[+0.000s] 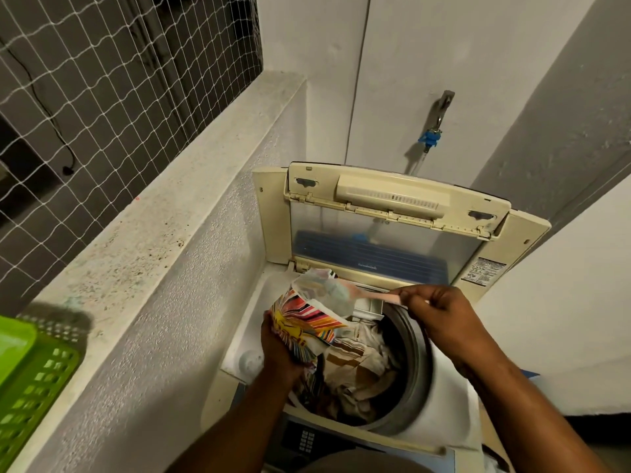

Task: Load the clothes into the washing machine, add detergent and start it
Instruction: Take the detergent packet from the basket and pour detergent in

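Note:
A cream top-loading washing machine (519,240) stands open, its lid (386,233) folded up at the back. Striped and brown clothes (358,367) fill the drum. My left hand (278,353) grips a colourful striped detergent packet (307,319) over the drum's left rim, its torn top open. My right hand (440,312) pinches the handle of a pink scoop (362,293), whose bowl sits inside the packet's mouth. The control panel (300,440) shows dimly at the front edge.
A speckled concrete ledge (164,233) runs along the left, with a green plastic basket (30,380) on it and netting above. A tap with a blue hose fitting (431,136) is on the back wall. A white cap (251,361) sits on the machine's left top.

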